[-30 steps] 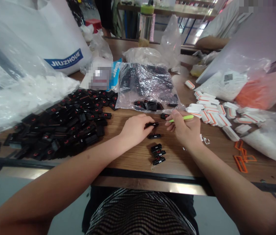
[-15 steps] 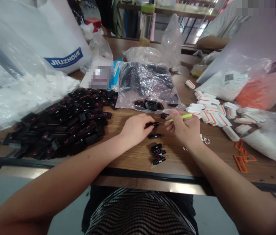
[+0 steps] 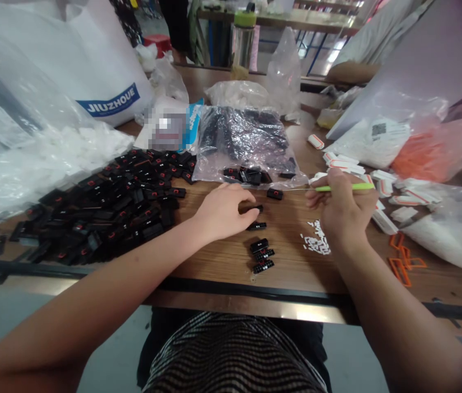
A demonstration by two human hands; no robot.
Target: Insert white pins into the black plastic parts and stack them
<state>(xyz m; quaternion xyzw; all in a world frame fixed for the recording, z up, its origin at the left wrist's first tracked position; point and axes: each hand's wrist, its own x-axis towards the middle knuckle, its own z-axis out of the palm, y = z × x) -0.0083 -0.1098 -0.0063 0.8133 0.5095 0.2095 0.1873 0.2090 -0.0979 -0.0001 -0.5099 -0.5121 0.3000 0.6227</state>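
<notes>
My left hand [image 3: 223, 212] rests over the table with thumb and fingers apart, beside a black connector housing [image 3: 259, 208] that it partly hides. My right hand [image 3: 345, 210] grips a thin pick with a bright green handle [image 3: 361, 186]; its fine needle points left, past another black housing [image 3: 274, 194] with a red mark. Nearer the table's front edge lie several black housings [image 3: 260, 246] in a rough column, some showing rows of holes and white spots. Small white pins [image 3: 316, 240] are scattered left of my right wrist.
To the left spreads a large heap of black housings [image 3: 112, 210]. A clear bag of black parts [image 3: 243, 134] lies ahead. White pieces with orange strips [image 3: 339, 162], loose orange frames [image 3: 400, 271] and plastic bags [image 3: 456, 232] occupy the right. A bottle [image 3: 242, 46] stands at the back.
My right hand has drawn the pick away to the right, uncovering the white pins. My left thumb and fingers have parted, and the housing they held now lies lower, by the table.
</notes>
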